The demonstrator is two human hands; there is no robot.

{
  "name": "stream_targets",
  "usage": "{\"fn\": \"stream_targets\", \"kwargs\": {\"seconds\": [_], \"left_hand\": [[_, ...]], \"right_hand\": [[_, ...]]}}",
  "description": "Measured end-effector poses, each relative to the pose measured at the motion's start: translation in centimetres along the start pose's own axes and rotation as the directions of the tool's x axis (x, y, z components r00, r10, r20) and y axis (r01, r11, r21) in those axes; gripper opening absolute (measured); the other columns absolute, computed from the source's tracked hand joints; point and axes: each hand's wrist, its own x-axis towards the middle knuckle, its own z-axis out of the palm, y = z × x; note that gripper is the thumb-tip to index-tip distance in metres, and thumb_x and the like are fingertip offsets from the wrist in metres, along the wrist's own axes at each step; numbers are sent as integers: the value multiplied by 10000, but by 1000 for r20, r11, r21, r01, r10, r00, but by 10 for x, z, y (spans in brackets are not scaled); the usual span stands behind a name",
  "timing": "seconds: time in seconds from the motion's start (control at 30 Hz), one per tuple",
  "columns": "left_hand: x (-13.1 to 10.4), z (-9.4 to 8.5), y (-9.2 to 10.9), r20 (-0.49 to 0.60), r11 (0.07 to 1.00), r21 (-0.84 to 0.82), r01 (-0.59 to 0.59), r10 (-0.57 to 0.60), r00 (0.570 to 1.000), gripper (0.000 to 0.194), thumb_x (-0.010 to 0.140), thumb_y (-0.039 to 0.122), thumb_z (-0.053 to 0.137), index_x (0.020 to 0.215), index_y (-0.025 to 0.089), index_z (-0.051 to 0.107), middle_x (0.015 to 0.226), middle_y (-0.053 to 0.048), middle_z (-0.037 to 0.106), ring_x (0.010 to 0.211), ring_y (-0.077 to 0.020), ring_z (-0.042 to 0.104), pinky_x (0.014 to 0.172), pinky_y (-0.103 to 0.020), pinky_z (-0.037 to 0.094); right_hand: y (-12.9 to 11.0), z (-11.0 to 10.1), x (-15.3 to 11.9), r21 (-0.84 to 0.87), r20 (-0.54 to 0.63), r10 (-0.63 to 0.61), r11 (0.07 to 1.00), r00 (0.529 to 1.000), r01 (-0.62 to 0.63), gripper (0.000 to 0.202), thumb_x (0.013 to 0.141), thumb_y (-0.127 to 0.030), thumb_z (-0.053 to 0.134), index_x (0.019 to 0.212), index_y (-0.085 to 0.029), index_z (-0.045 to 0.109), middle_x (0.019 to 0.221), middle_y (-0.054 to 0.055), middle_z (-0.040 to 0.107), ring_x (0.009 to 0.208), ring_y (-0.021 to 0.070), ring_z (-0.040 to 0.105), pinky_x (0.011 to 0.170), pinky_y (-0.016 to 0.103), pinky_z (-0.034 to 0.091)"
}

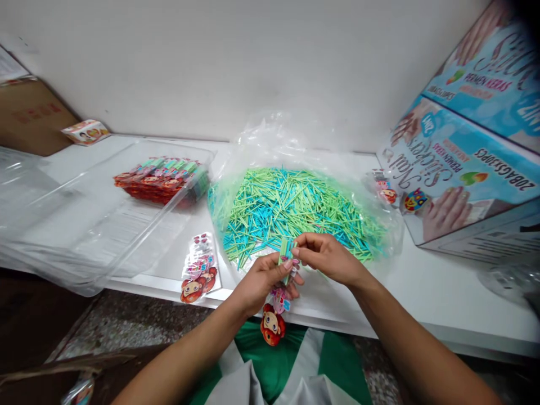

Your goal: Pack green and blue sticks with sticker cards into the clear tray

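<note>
Between my hands is a cartoon-character card with a red-haired figure at its lower end. Several green and blue sticks lie along the card's upper part. My left hand is closed round the card and sticks, thumb on top. At the upper end of the sticks, my right hand pinches with thumb and fingertips; its fingers partly cover what they grip. Just beyond both hands, a clear plastic bag lies open with a big heap of loose green and blue sticks.
Left, a clear plastic tray holds a stack of filled cards. Flat cards lie at the table's front edge. Large printed boxes stand right, with a small card beside them. A brown carton stands far left.
</note>
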Motion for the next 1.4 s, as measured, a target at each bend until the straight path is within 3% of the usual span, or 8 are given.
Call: {"fn": "stream_targets", "kwargs": {"seconds": [0.17,0.3,0.43,0.63,0.83,1.03,1.4], "left_hand": [[1,1,-2,-5,1000,-12,-9,9,1000,366,746,456,662,871,124,570,772,-82,686,518,-133,617,493,-224,456],[2,0,-4,14,1000,-31,-6,6,1000,333,768,431,647,862,118,579,749,-79,682,506,-124,602,491,-219,445],[2,0,-5,27,999,-32,-1,1,1000,302,785,400,637,893,126,570,708,-59,671,502,-128,599,483,-216,424],[4,2,-4,41,1000,-1,13,-13,999,335,768,427,649,904,134,561,712,-51,674,497,-124,596,472,-209,407],[5,2,-7,-10,1000,-7,-3,3,1000,375,745,458,661,905,133,561,742,-59,680,506,-135,610,452,-209,411],[5,-1,-4,16,999,-40,-13,14,1000,303,791,398,631,893,125,550,728,-71,675,497,-129,604,479,-216,434],[3,-6,-8,88,999,-38,-21,24,996,257,835,350,587,913,107,558,727,-92,678,499,-135,612,484,-220,460]], "right_hand": [[3,2,-3,-141,-73,-2,990,997,-9,59,790,-215,494,780,-182,542,612,-49,496,544,95,458,525,225,370],[1,8,-5,-83,-122,-57,995,991,47,139,748,-149,473,875,-188,511,767,-18,559,650,109,524,594,241,420],[0,10,-9,-47,-130,-32,999,991,26,212,804,-227,510,1006,-174,545,784,-5,587,687,122,548,610,252,422],[4,9,-8,-41,-135,-61,998,989,56,168,817,-337,560,797,-172,588,671,-25,559,622,111,517,579,241,400],[6,10,-3,-235,-204,-70,972,976,20,78,783,-199,489,811,-191,561,680,-27,548,612,116,500,569,236,390],[6,13,1,-158,-147,-89,985,985,65,218,822,-218,484,1015,-187,581,870,24,614,793,158,578,691,277,457],[0,13,-2,-169,-105,-87,983,991,68,125,843,-298,543,842,-177,576,720,-16,555,665,119,505,619,246,413]]}}
